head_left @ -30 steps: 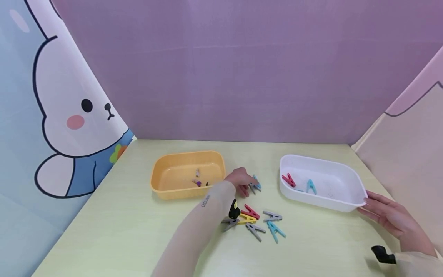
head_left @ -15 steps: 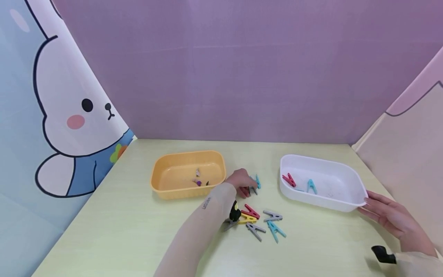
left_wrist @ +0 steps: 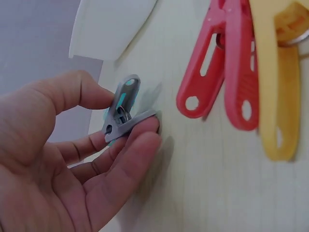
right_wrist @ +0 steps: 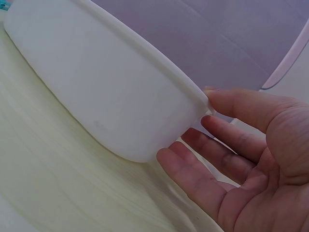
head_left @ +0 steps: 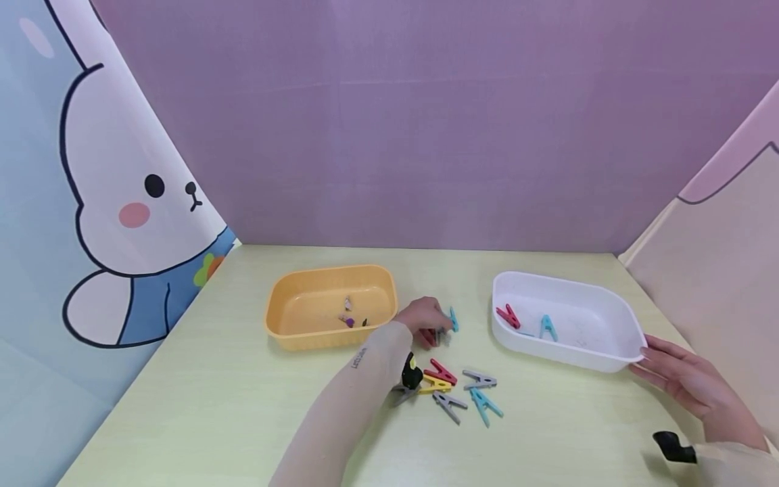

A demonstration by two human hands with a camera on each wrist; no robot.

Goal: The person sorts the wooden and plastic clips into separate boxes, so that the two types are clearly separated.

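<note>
My left hand [head_left: 422,316] is between the two tubs, low over the table. The left wrist view shows its thumb and fingers holding a grey clothespin [left_wrist: 117,131]. Just beyond the fingertips lies a teal clothespin [head_left: 454,319], mostly hidden behind the grey one in that wrist view. At the right, my right hand [head_left: 700,385] holds the near right corner of a white plastic tub [right_wrist: 106,82], thumb at the rim and fingers below it. Inside the tub are a red clothespin [head_left: 508,316] and a teal clothespin [head_left: 548,329].
A yellow tub [head_left: 331,339] with a few small items stands at the left. Nearer on the table are a red clothespin [head_left: 441,372], a yellow clothespin [head_left: 435,385], another teal clothespin [head_left: 485,407] and several grey ones, partly behind the left wrist.
My left fingers have drawn the grey clothespin slightly in toward the palm, apart from the teal one beside it. The right hand and the white tub have stayed still.
</note>
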